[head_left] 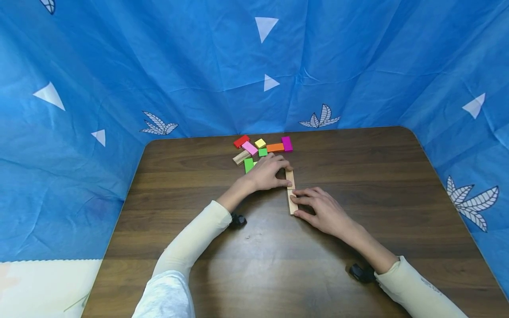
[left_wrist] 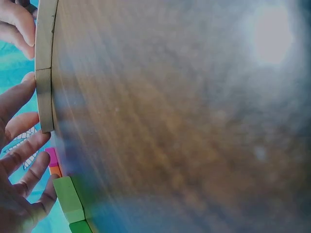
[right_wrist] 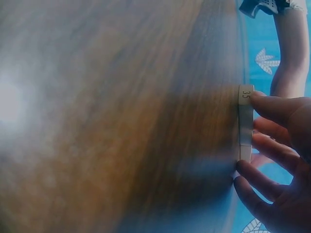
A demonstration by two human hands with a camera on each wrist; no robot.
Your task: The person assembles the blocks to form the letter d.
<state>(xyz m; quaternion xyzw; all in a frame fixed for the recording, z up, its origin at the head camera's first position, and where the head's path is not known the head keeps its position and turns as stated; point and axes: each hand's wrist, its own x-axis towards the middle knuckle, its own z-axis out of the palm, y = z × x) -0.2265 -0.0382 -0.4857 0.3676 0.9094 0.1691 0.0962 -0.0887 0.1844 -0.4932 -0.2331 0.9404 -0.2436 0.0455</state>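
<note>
Two plain wooden blocks lie end to end in a line on the brown table, ends meeting. My left hand (head_left: pixel 268 173) pinches the far wooden block (head_left: pixel 290 180) between thumb and forefinger, at its two ends. The near wooden block (head_left: pixel 292 206) is gripped by my right hand (head_left: pixel 328 213), thumb at the near end and fingers along the far part. In the right wrist view, the number 35 shows on the end of the near block (right_wrist: pixel 246 95). Part of each block hides behind the fingertips.
Beyond my left hand lies a loose cluster of coloured blocks, among them a red block (head_left: pixel 241 141), an orange block (head_left: pixel 275 147) and a purple block (head_left: pixel 287 143). A green block (head_left: pixel 248 165) sits close to the left hand. Blue cloth (head_left: pixel 222 101) hangs behind the table (head_left: pixel 377 176).
</note>
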